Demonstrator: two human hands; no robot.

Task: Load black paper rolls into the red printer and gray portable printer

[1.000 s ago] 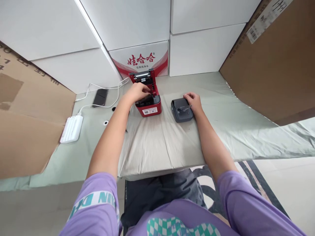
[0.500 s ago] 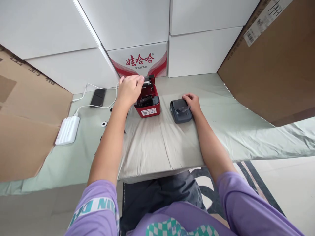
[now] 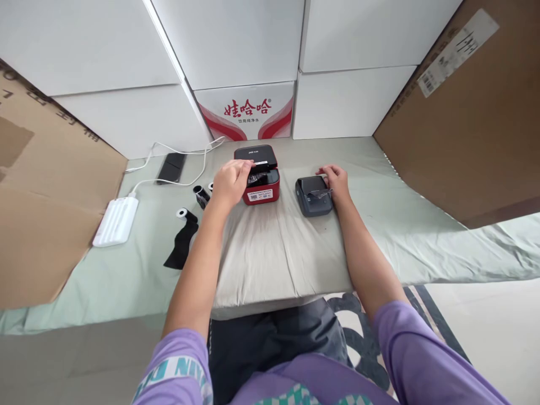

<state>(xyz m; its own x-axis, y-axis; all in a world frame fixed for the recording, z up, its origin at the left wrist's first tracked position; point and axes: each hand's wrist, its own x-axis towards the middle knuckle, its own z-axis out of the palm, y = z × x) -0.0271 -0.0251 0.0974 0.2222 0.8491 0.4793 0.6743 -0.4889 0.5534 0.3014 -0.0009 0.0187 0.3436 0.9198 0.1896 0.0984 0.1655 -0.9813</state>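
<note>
My left hand (image 3: 231, 181) has its fingers bent on the front edge of the black lid of a red thermal printer (image 3: 266, 195). The lid is tilted down but leaves a gap at the front, where a crumpled dark strip shows. My right hand (image 3: 337, 181) lies at the rear right corner of a dark grey portable printer (image 3: 317, 207), its fingers loosely stretched and slightly apart, nothing held. A dark, shiny strip sticks out from the grey printer's top. Left of my left forearm lie a black paper roll with a loose tail (image 3: 181, 247) and another dark roll (image 3: 201, 197).
A white power bank (image 3: 116, 222) with a white cable and a black phone (image 3: 171, 167) lie at the left on the pale green cloth. Cardboard boxes (image 3: 459, 129) flank both sides, and white boxes (image 3: 248, 42) are stacked behind.
My left hand has brought the red printer's lid down from upright to nearly closed. The right hand stays by the grey printer. The view has shifted a little, revealing the rolls.
</note>
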